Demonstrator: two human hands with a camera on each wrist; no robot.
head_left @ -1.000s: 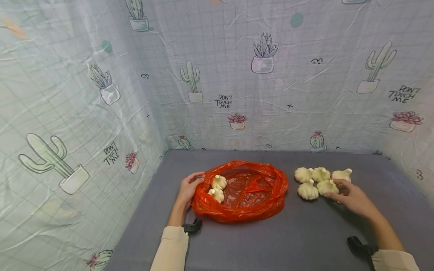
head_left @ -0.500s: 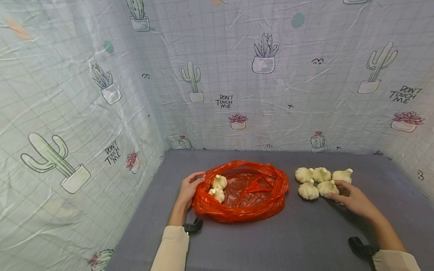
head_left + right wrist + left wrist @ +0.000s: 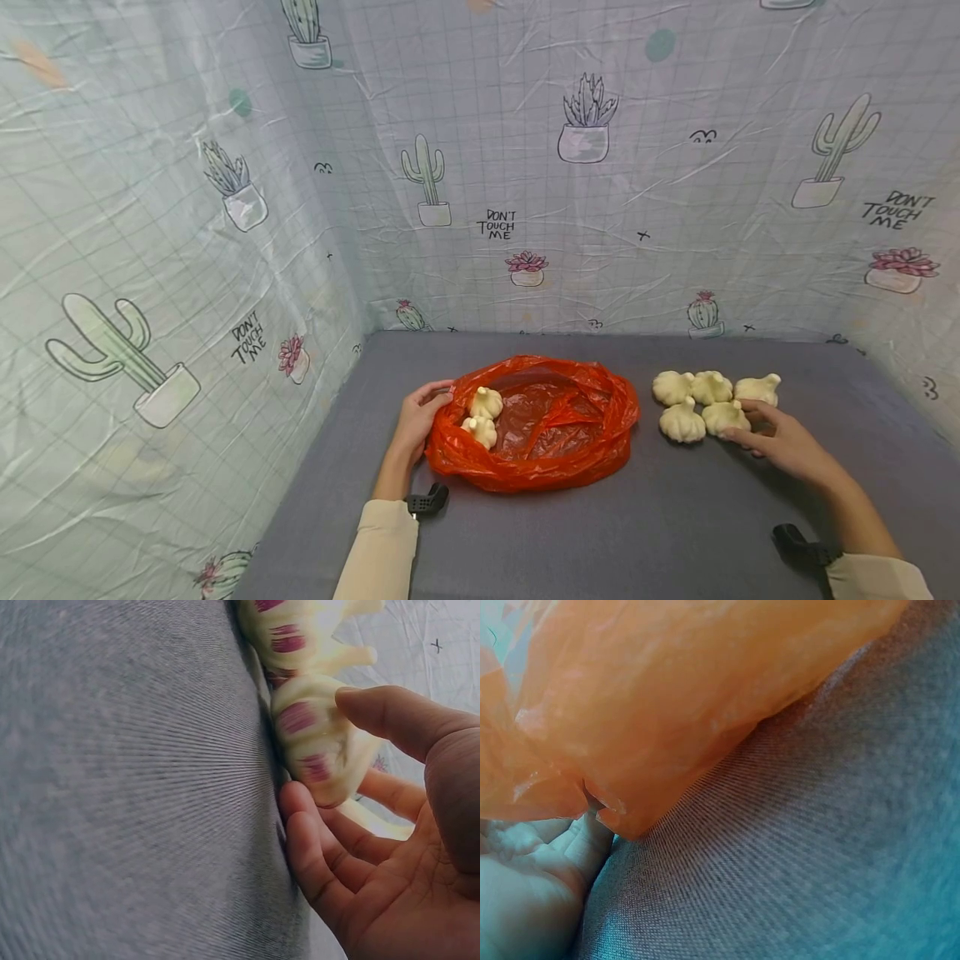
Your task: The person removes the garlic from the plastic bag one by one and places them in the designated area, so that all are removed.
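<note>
In the head view, an orange-red plastic bag (image 3: 562, 479) lies with its mouth spread wide. Two whitish garlic bulbs (image 3: 486, 403) sit inside it at the left. At the bag's left rim, my left hand (image 3: 412, 422) holds the plastic between thumb and fingers; the bag (image 3: 675, 697) hides the fingertips in the left wrist view. My right hand (image 3: 783, 442) grips the front right garlic bulb (image 3: 724, 417) of a group on the table. The right wrist view has the thumb on one side of this purple-streaked bulb (image 3: 315, 742) and fingers at its lower end.
Several other garlic bulbs (image 3: 682, 422) lie close around the gripped one, one (image 3: 757, 388) just behind my right fingers. The grey cloth-covered table (image 3: 570, 542) ends at a cactus-printed curtain (image 3: 480, 175) behind and at the left.
The view shifts very slightly. Both hands, the bag and the garlic bulbs keep their places.
</note>
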